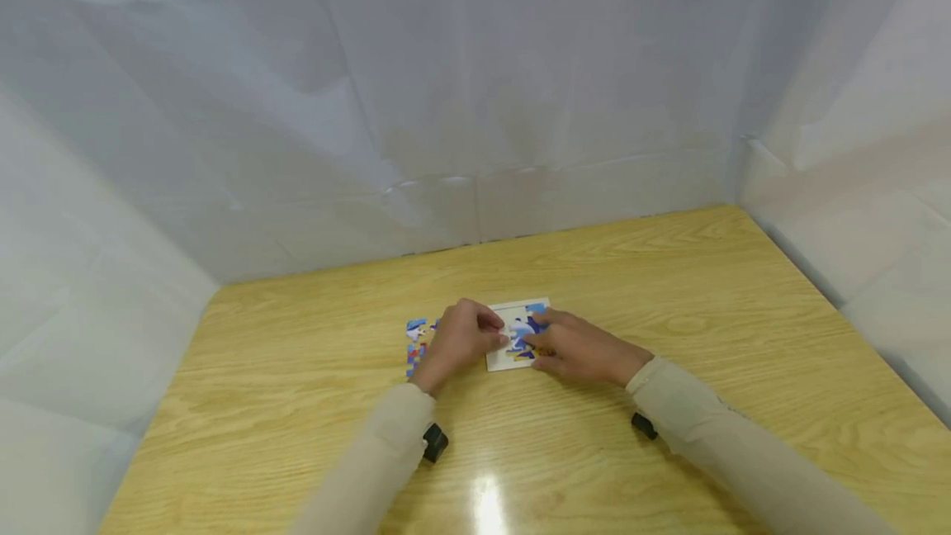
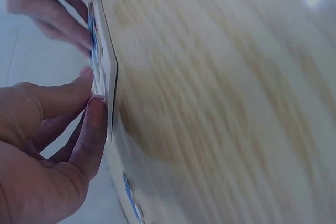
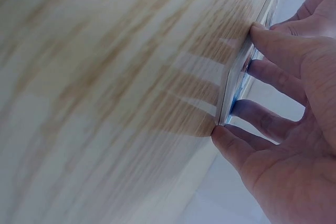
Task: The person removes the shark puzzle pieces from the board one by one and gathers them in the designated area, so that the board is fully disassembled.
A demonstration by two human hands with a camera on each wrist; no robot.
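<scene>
A small white puzzle board (image 1: pixel 518 322) with blue picture pieces lies flat on the wooden table (image 1: pixel 669 287). My left hand (image 1: pixel 496 338) has curled fingers at the board's left edge. In the left wrist view its thumb and forefinger (image 2: pixel 93 109) pinch that edge of the board (image 2: pixel 107 69). My right hand (image 1: pixel 538 345) rests on the board's right side. In the right wrist view its spread, straight fingers (image 3: pixel 273 43) lie on the board (image 3: pixel 235 85), with the thumb (image 3: pixel 231 140) at the near corner.
Several loose blue, red and yellow puzzle pieces (image 1: pixel 416 343) lie just left of my left hand. White sheeting (image 1: pixel 475 106) walls the table at the back and on both sides. Black wrist mounts (image 1: pixel 434 442) show on both sleeves.
</scene>
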